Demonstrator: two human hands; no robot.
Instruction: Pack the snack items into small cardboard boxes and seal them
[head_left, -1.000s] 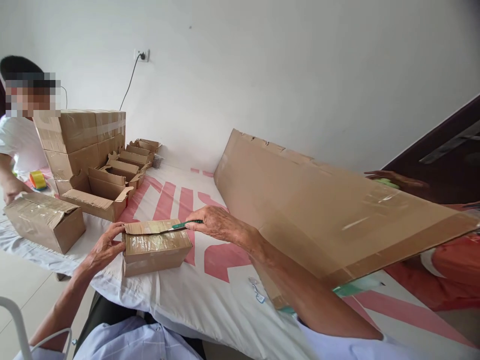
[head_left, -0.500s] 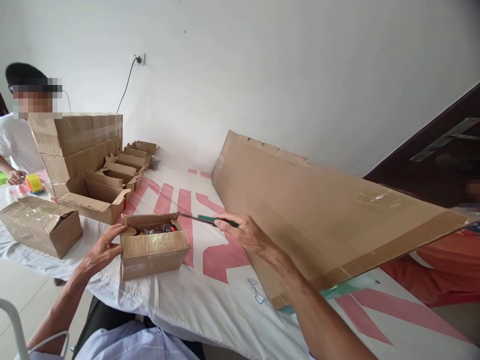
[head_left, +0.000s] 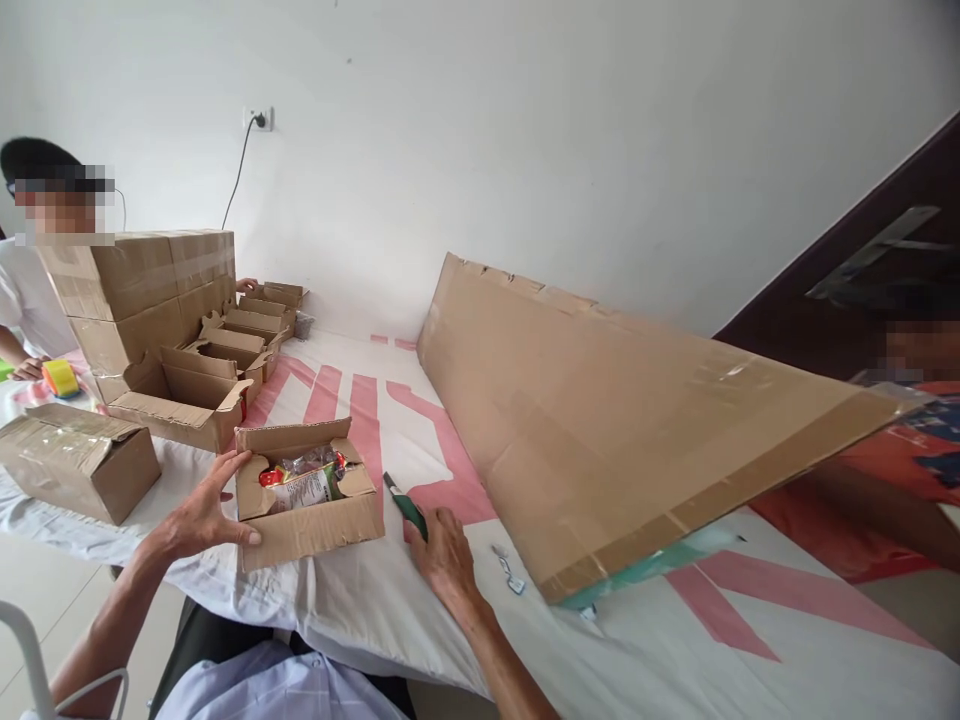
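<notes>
An opened cardboard box (head_left: 319, 535) stands in front of me with its flaps raised. Inside lie plastic-wrapped packets (head_left: 304, 487), some with red parts and one with a printed label. My left hand (head_left: 196, 518) grips the box's left end, thumb at the front and fingers near the back corner. To the right of the box, my right hand (head_left: 450, 565) is low over the cloth, closed round a green-handled knife (head_left: 407, 508). The knife's blade points away from me, close to the box's right side but apart from it.
A closed taped box (head_left: 75, 460) is at left. Behind it several open boxes (head_left: 184, 395) line up beside stacked cartons (head_left: 142, 275). A large cardboard carton (head_left: 600, 420) leans at right. A tape roll (head_left: 60, 378) sits near a person (head_left: 30, 290); another person (head_left: 915, 440) is at right.
My right hand has brought the knife down and towards me, from above the box's right side to the cloth. The front flap has opened outward, showing more of the packets.
</notes>
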